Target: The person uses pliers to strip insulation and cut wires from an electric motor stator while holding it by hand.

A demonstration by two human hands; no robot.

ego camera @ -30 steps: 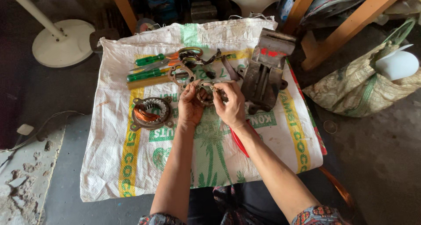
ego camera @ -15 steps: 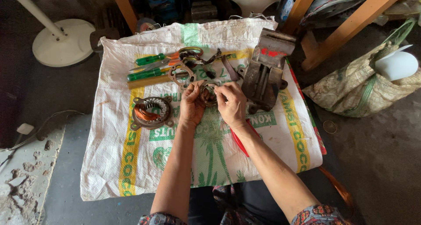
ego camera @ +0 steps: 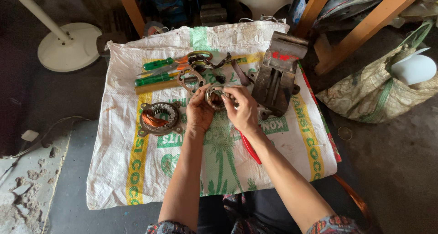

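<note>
Both hands are up over the woven sack (ego camera: pixel 269 165): our left hand (ego camera: pixel 200 111) and right hand (ego camera: pixel 242 110) are each closed round a small round metal motor part (ego camera: pixel 214 97), holding it just above the cloth. Wound stator (ego camera: pixel 159 117) sits left, green screwdrivers (ego camera: pixel 157 72) behind, metal vise (ego camera: pixel 278 74) right.

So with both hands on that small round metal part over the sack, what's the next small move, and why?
Probably a slight turn of the round metal part in the left hand, so the right hand fingertips can work further round its rim. Both hands pinch it together above the white woven sack, and the right fingers sit on its top edge only. What they are picking at is too small to tell.
</note>
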